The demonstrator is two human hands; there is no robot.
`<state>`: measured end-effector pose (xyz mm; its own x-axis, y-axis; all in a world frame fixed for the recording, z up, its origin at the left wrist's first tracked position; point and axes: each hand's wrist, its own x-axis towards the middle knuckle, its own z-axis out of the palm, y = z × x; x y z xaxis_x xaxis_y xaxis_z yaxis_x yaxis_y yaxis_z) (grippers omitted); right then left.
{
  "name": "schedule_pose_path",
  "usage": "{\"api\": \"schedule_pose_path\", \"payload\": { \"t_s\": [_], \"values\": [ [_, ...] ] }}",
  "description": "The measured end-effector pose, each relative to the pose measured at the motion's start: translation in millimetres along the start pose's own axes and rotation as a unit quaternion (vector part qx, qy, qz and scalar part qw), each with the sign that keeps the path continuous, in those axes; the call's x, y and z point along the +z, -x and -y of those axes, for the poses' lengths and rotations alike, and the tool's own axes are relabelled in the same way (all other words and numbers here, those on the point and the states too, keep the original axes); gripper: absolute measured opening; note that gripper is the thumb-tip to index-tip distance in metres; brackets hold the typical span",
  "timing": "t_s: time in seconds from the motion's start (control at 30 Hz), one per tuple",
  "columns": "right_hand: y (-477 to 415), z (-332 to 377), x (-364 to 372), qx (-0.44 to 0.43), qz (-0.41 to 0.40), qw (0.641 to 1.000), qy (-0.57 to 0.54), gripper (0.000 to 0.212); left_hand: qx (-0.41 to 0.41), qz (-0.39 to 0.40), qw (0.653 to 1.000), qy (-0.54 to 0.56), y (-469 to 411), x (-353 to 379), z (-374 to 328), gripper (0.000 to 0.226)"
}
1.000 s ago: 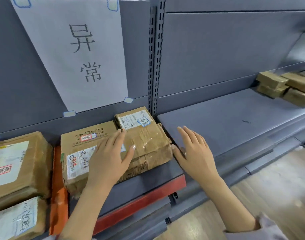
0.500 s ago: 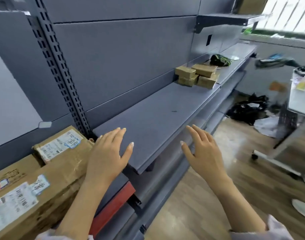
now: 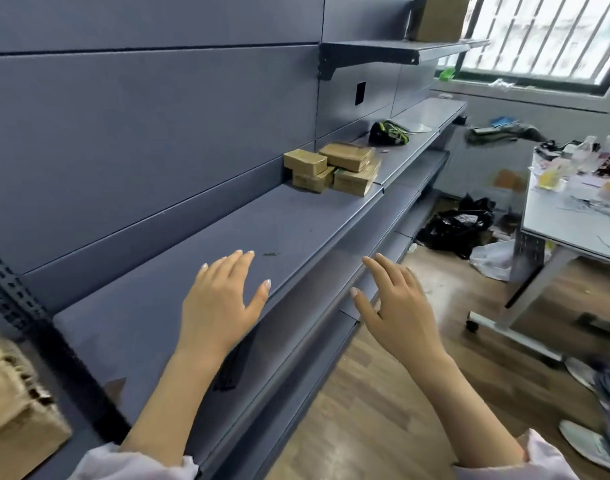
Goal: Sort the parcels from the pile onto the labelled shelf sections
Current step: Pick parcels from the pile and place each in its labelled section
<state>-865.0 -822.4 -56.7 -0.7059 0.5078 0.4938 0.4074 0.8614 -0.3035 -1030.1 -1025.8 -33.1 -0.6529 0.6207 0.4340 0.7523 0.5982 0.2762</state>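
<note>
Both hands are held out flat, fingers straight and slightly spread, and nothing is held in either. The left hand (image 3: 224,303) is seen over the near part of the grey shelf (image 3: 199,244); whether it touches the surface cannot be told. The right hand (image 3: 397,306) is seen just right of the shelf's front edge, over the lower shelves.

One brown parcel (image 3: 12,403) is seen at the near left edge, left of the black slotted upright (image 3: 26,306). Four small brown parcels (image 3: 334,168) are stacked in two layers at the far end of the same shelf, against the back panel and well apart from the hands. Just beyond them a dark bag (image 3: 388,133) with green stripes lies on the next section. A cardboard box (image 3: 438,17) is set on the high shelf (image 3: 400,51) at the far top.

On the right a white desk (image 3: 566,223) is covered with clutter, and black plastic bags (image 3: 459,226) lie on the wooden floor (image 3: 366,427) between it and the shelving.
</note>
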Motion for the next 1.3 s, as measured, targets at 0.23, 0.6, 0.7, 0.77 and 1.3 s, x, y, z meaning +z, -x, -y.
{"api": "schedule_pose_path", "payload": {
  "t_s": [0.23,0.6,0.7,0.77,1.3],
  "values": [
    [-42.2,-64.2,-5.7,-0.016,0.008,1.0,0.009,0.061,-0.015,-0.005,1.0,0.004,-49.0,34.6,-45.3,0.07],
    [-86.6,-122.3,8.7,0.008,-0.006,1.0,0.009,0.06,-0.016,0.013,1.0,-0.006,-107.0,80.4,-70.6,0.069],
    [-104.9,-138.5,21.8,0.011,-0.001,1.0,0.01,0.061,-0.018,0.015,1.0,-0.008,-130.4,97.9,-73.6,0.063],
    [-121.6,-150.0,31.3,0.009,0.006,1.0,0.01,0.061,-0.021,0.014,1.0,-0.007,-150.0,111.0,-75.4,0.063],
    [-314.3,-212.2,104.7,-0.034,0.087,0.996,-0.009,0.07,-0.102,-0.007,0.995,-0.004,-323.5,190.8,-71.4,0.055]
  ]
}}
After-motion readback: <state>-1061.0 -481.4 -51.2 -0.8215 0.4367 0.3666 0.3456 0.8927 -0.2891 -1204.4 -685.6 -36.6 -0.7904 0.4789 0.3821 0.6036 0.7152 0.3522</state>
